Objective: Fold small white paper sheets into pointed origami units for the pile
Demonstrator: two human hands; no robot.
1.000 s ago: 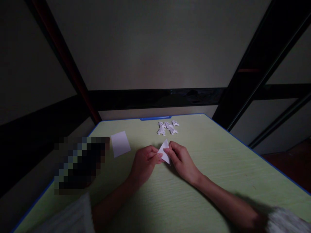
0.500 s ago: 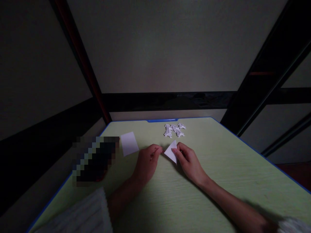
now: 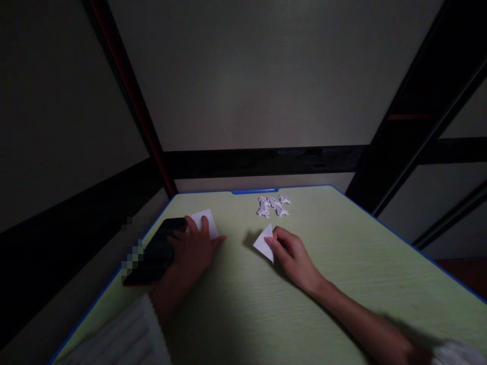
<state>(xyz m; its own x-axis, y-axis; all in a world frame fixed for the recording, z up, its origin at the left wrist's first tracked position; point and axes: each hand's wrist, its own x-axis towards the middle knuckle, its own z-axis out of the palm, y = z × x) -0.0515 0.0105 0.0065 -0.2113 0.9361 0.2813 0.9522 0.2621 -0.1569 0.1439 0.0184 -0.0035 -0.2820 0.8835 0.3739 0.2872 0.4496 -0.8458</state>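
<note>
My right hand (image 3: 291,256) pinches a white paper folded into a triangle (image 3: 264,242), holding it just above the green table (image 3: 342,263). My left hand (image 3: 194,248) lies flat with fingers spread, resting on a white paper sheet (image 3: 207,221) and touching the edge of a dark phone (image 3: 154,253) at the table's left side. Several small folded white paper figures (image 3: 273,206) sit in a cluster near the far edge.
The table has a blue rim (image 3: 253,190) and stands against a pale wall. Dark frame bars cross behind it, a red-tinted post (image 3: 129,96) at the left and a black post (image 3: 403,121) at the right. Part of the phone is pixelated.
My left hand let go of the folded triangle and moved left onto the white sheet and the phone. The right hand kept the triangle, almost in place.
</note>
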